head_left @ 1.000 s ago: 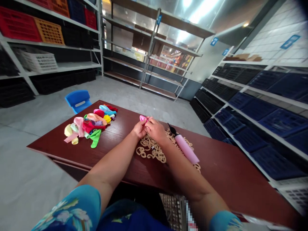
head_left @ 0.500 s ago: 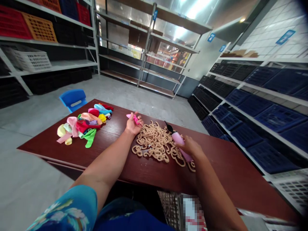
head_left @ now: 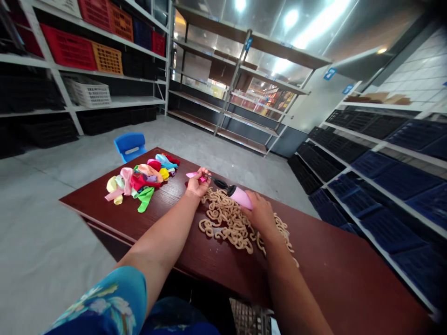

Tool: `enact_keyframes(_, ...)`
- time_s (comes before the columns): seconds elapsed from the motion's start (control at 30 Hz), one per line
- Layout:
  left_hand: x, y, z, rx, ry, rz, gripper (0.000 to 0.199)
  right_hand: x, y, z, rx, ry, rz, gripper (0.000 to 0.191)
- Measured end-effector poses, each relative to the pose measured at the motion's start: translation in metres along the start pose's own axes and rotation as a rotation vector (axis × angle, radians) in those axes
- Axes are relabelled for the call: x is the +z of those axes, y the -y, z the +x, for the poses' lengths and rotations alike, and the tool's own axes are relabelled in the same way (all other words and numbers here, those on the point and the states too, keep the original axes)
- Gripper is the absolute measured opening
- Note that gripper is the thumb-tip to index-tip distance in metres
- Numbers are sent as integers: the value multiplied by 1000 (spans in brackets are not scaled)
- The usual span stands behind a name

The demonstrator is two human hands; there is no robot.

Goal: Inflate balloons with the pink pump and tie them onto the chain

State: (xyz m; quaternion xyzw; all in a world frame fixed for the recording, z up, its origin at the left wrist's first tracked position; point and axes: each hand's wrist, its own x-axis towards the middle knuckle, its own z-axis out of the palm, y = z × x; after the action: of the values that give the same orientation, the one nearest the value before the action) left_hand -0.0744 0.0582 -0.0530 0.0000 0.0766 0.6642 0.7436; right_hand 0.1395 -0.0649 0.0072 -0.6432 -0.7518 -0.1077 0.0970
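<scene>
In my left hand [head_left: 199,184], closed fingers grip a bright pink balloon [head_left: 193,175]. My right hand [head_left: 260,211] is wrapped round the pink body of a balloon pump [head_left: 240,197]. The pump's black nozzle [head_left: 220,183] points left, its tip close by the fingers of my left hand; whether it sits inside the balloon's neck I cannot tell. Beneath the pump and my right hand lies a loose heap of tan, curly, cord-like strands [head_left: 226,218]. A pile of limp balloons in many colours [head_left: 139,181] spreads over the table's left part.
The dark red-brown table [head_left: 188,246] has a blue chair [head_left: 130,145] behind its far left corner. Shelves with red, orange and white crates [head_left: 91,93] stand at left. A rack [head_left: 223,111] stands at the back, and dark blue crates [head_left: 363,195] line the right.
The pump has swung from the right to the left, its nozzle now at my left hand. My left hand keeps the pink balloon. The camera view has turned slightly left.
</scene>
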Motion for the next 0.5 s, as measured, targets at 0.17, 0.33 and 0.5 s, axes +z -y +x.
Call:
enact_keyframes(0.17,3,-3,0,21,-41,-36,21,21,-4,-3,-47,-47,-35,51)
enact_keyframes(0.33,5,-1,-1,40,18,17,25,25,-13,-8,-50,-57,-51,50)
enact_keyframes(0.5,5,2,-3,65,68,84,24,27,-11,-7,-52,-51,-51,50)
